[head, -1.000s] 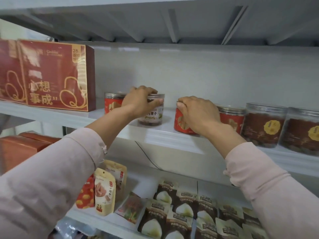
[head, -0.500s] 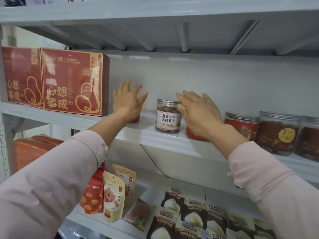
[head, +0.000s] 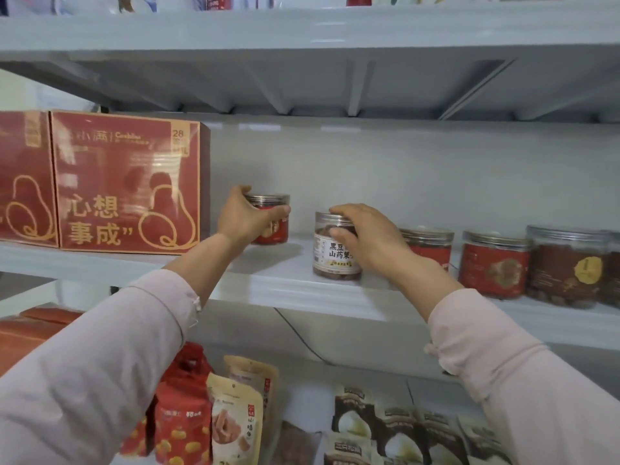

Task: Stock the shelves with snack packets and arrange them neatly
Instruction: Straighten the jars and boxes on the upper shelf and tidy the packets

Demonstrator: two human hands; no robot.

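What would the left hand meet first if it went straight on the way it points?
The left hand grips the red-labelled jar, so that goes with it. Beyond it, only the shelf's grey back wall seems to lie in line; how far back is unclear.

Clothing, one person, upper body only.

Left sleeve [head: 100, 347]: long, pale pink, plain soft cloth that was loosely wrinkled along the arm.
Right sleeve [head: 523, 384]: the same pale pink cloth and the same cut.
Left cuff [head: 177, 297]: a stitched band with a small gathered knot of the same cloth at its edge.
Right cuff [head: 449, 317]: a matching band with a similar knot low on its edge.
Both sleeves ended on the forearm, short of the wrist.
Left hand [head: 245, 219] and right hand [head: 369, 236]: bare.
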